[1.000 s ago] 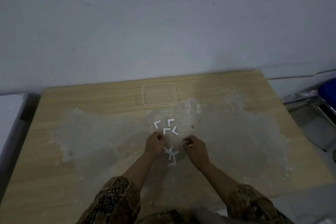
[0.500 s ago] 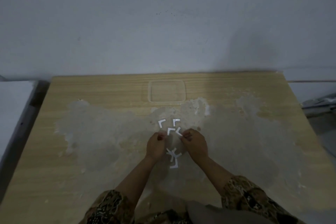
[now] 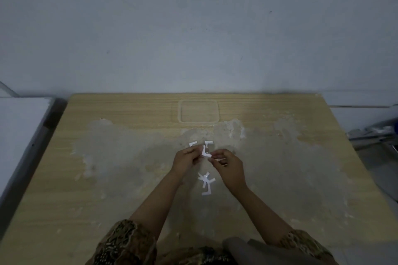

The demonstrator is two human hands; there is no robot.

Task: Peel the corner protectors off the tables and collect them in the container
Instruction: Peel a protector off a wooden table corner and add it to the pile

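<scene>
Left hand (image 3: 186,160) and right hand (image 3: 228,164) together pinching white corner protector (image 3: 205,152) between fingertips.

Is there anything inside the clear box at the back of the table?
No, the clear container shows only bare wood through it, and the white corner protectors lie on the table nearer the hands.

We see left hand (image 3: 187,160) and right hand (image 3: 228,164) pinching one white corner protector (image 3: 205,152) mid-desk (image 3: 120,178); loose protectors (image 3: 206,183) just nearer, clear container (image 3: 199,114) by far edge.
</scene>
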